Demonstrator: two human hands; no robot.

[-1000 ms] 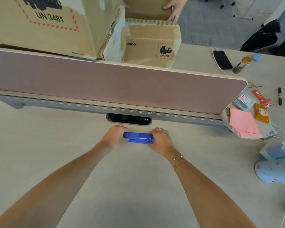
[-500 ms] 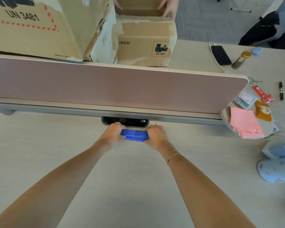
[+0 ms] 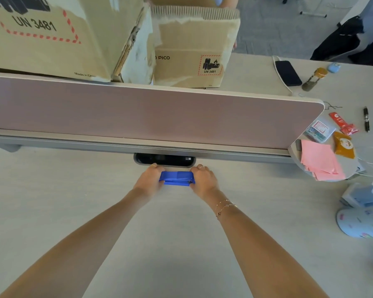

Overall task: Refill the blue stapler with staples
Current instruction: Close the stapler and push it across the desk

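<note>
stapler (image 3: 177,178) on desk (image 3: 52,201), just before slot (image 3: 164,159) | left hand (image 3: 149,179) at stapler's left end, right hand (image 3: 204,179) at its right end | divider (image 3: 138,117) behind stapler | boxes (image 3: 192,50) behind divider | paper stack (image 3: 318,162) far right of stapler

Large cardboard box (image 3: 52,35), far left: "UN 3481" inside a red dashed border, "Made in Ch…" along its lower edge, cut off. Smaller cardboard box (image 3: 192,50) beside it: "PICO", plus a red-hatched battery label (image 3: 210,65) reading "UN 3481". Print on the small packets at right is too small to read.
</note>
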